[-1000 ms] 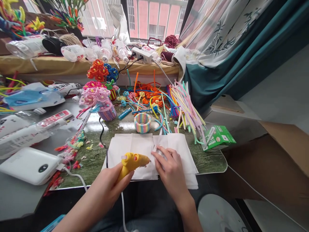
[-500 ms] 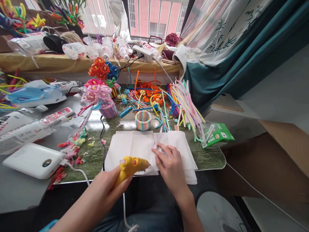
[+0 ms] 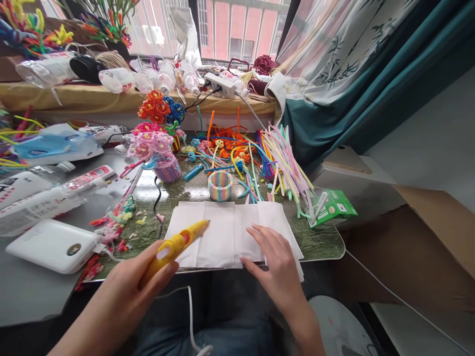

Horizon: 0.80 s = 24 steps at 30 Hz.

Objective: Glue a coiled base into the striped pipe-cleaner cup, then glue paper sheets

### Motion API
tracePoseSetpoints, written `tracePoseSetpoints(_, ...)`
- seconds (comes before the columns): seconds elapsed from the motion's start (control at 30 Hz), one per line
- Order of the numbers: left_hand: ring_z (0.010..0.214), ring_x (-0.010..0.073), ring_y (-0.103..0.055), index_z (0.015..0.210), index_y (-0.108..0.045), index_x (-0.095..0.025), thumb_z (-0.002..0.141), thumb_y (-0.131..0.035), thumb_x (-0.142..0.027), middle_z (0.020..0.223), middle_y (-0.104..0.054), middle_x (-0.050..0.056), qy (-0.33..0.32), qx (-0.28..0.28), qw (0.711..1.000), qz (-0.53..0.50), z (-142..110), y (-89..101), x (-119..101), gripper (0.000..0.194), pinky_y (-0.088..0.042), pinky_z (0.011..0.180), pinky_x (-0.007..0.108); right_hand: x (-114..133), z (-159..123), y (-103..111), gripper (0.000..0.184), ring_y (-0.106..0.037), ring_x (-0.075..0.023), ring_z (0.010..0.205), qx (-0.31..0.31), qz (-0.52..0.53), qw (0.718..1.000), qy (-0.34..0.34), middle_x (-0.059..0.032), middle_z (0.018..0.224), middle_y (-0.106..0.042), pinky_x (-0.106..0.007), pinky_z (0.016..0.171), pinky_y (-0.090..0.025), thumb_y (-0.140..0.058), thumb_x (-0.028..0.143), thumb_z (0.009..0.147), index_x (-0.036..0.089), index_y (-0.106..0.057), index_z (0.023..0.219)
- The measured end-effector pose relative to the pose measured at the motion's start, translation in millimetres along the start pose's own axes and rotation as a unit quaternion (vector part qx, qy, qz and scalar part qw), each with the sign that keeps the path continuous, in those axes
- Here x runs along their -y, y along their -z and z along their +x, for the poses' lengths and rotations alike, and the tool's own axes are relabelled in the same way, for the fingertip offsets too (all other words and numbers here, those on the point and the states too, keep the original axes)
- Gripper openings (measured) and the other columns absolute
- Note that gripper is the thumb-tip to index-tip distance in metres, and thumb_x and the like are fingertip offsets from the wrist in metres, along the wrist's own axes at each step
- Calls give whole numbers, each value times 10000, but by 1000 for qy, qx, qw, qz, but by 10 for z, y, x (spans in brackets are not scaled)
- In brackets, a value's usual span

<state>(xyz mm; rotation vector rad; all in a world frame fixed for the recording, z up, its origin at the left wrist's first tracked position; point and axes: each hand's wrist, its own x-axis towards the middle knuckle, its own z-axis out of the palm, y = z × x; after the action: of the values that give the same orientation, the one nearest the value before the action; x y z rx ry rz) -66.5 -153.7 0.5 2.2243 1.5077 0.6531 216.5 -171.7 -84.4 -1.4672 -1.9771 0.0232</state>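
My left hand [image 3: 143, 279] is wrapped round the handle of a yellow hot glue gun [image 3: 185, 238], its nozzle pointing up and right above the paper. A white cable hangs below that hand. Over the right part of the white paper sheets [image 3: 217, 235], my right hand [image 3: 272, 257] is open with fingers apart, holding nothing; its fingertips are at or just above the paper. Behind the paper stands a small round striped pastel pot [image 3: 220, 186] made of fuzzy pipe cleaners.
Bundled pastel pipe cleaners [image 3: 287, 163] and a green packet [image 3: 336, 207] lie right. Pink pipe-cleaner flowers [image 3: 150, 144] stand in a purple pot. A white power bank [image 3: 55, 246] and plastic bottles [image 3: 59, 198] are left. A power strip [image 3: 219, 85] rests on the sill.
My left hand has moved left and down with the glue gun, whose nozzle now tilts upward. My right hand has shifted right and its fingers have spread.
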Motion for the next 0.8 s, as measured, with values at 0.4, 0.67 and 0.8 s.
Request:
tracePoseSetpoints(0.4,767,277,-604,1303,-584,-27,968,-377,-141,853,-652,126,-53,-102,916,384,110,-640,387,410,-455,687,366,48,-88,-5,191,-676,-237,1067,-76,15,997,21,-54,1060,-753,-409,898,-542,-569,109,958,204,-693,1067)
tracePoseSetpoints(0.67,1103,308,-598,1408,-466,-105,963,-482,-189,1246,-621,185,-89,-193,918,335,53,-728,159,453,-394,987,437,191,-121,-118,235,-707,-205,981,-219,41,975,-24,-82,1008,-747,-360,897,-575,-616,21,898,163,-695,1068)
tracePoseSetpoints(0.8,1179,324,-573,1396,-469,-99,969,-464,-204,1304,-599,201,-93,-185,926,315,58,-816,212,439,-394,1005,438,250,-130,-145,258,-710,-221,1016,-183,27,983,0,-80,1027,-755,-374,902,-581,-597,50,917,176,-695,1119)
